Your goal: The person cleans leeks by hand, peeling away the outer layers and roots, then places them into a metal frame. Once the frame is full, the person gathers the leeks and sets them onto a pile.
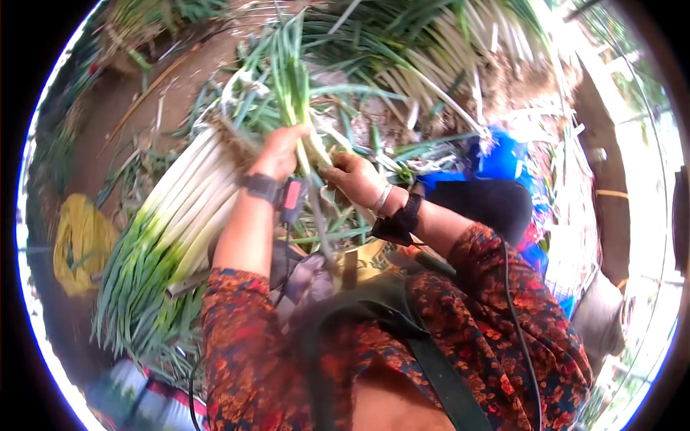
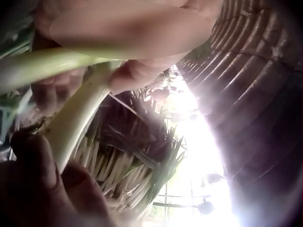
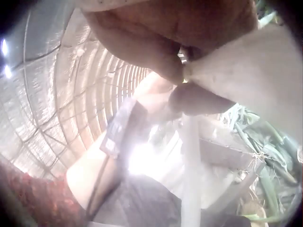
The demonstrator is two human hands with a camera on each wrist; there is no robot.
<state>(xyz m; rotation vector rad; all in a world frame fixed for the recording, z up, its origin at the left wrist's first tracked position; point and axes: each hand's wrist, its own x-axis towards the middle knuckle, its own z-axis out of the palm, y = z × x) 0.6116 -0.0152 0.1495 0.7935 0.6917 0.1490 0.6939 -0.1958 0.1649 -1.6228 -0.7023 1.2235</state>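
Observation:
My left hand (image 1: 280,152) grips a green onion (image 1: 289,79) around its stalk, the leaves pointing away from me. My right hand (image 1: 357,179) pinches the pale lower stalk with thumb and fingers, just right of the left hand. In the left wrist view the stalk (image 2: 81,113) runs between both hands and forks near the left thumb. A pale strip (image 1: 321,215) hangs down below the hands. In the right wrist view, the fingertips (image 3: 194,98) of the right hand close on the narrow end of a whitish piece (image 3: 255,71).
A neat row of green onions (image 1: 194,194) lies to the left, roots toward the hands. More onions (image 1: 460,57) are heaped at the far right. Loose leaves litter the ground. A yellow bag (image 1: 80,241) lies at far left; blue plastic (image 1: 503,154) is beside the right knee.

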